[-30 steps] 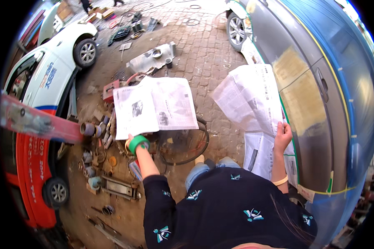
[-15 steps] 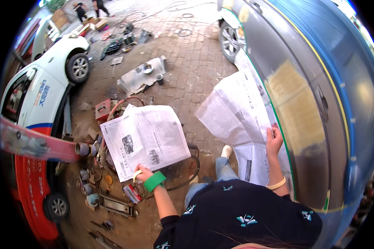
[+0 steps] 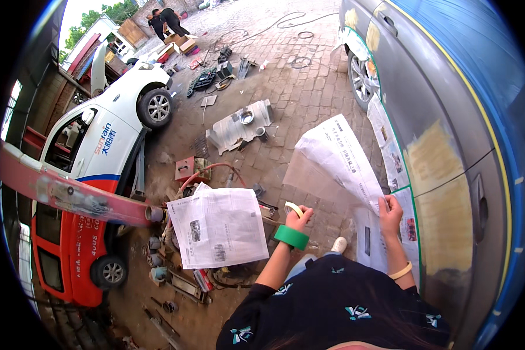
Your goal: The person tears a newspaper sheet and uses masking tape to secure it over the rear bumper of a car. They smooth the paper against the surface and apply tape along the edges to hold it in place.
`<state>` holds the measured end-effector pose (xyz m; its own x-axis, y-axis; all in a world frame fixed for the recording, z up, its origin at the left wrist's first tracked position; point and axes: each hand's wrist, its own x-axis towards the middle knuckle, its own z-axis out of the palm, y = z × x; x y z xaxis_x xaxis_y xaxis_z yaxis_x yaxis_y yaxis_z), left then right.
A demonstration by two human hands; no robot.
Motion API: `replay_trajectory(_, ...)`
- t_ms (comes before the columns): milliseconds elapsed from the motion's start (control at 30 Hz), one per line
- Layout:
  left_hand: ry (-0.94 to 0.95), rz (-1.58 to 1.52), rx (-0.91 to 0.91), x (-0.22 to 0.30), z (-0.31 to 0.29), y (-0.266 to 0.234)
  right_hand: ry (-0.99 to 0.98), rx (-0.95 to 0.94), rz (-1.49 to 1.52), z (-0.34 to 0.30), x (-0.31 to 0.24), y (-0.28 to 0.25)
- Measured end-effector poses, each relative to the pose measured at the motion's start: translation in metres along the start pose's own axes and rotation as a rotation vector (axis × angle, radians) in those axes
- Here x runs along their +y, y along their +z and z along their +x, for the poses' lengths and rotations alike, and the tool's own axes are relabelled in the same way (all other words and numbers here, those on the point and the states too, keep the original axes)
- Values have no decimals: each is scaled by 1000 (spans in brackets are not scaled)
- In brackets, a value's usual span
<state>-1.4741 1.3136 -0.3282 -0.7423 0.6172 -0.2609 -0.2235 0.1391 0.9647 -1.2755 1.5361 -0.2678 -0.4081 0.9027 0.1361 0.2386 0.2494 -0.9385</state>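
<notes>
An open-air car body repair yard: a brick-paved ground [image 3: 309, 105] strewn with tools and metal parts [image 3: 236, 125], a white and red car [image 3: 93, 175] with panels removed, and a grey vehicle [image 3: 449, 116] masked with newspaper sheets [image 3: 391, 151] over sanded, filler-patched bodywork.

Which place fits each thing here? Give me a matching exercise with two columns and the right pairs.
Things:
1. roll of green tape
2. folded newspaper
3. open newspaper sheet
4. yellow band

Places:
A. pressed against the car's side by the right hand
B. on the right wrist
C. around the left wrist
D. held out by the left hand

Pairs: 1-C, 2-D, 3-A, 4-B
</notes>
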Motion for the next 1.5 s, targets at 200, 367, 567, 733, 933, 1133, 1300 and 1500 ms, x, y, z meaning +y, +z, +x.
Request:
replay_trajectory(200,-89,124,-9,6,33,12,-69,-17,-114,33,-5,0)
replay_trajectory(367,-67,109,94,23,112,9,-164,-62,-176,62,-6,20)
replay_trajectory(567,-135,-4,0,33,242,20,-202,-107,-205,133,-10,72)
replay_trajectory(733,-94,-42,-41,48,350,9,-138,-59,-187,217,-36,123)
replay_trajectory(933,-157,175,-77,73,545,-47,-79,41,-216,317,-52,166)
replay_trajectory(1133,-432,-558,160,142,675,-66,-66,88,-193,387,-54,211)
replay_trajectory(1300,-523,-854,231,187,804,-125,-78,3,-118,476,-39,271)
replay_trajectory(1500,-354,-702,-41,277,929,-129,-120,14,-97,622,-29,329)
